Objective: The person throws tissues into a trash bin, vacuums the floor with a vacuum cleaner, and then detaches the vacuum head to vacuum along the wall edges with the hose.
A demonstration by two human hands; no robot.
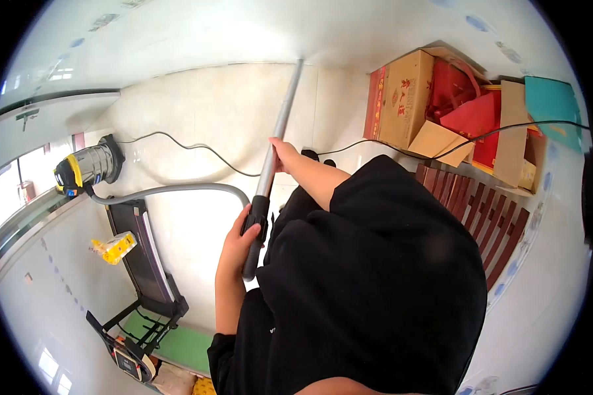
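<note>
A long silver vacuum cleaner wand [284, 108] with a black handle [259, 209] slants from my body toward the foot of the far wall. My left hand [241, 230] is wrapped round the black handle. Farther up, my right hand [282, 157] grips the metal tube. A grey hose [178, 188] curves from near the handle to the vacuum cleaner [89, 166], a steel drum with yellow and black parts, at the left. The wand's far end meets the wall's base, and no floor head can be made out there.
A black cord [211, 151] crosses the tiled floor [244, 92] and runs over open cardboard boxes [405, 92] holding red bags. Behind me stands a slatted wooden bench [487, 210]. A treadmill [141, 253] bearing a yellow packet [117, 248] is at left, with a green mat [184, 345].
</note>
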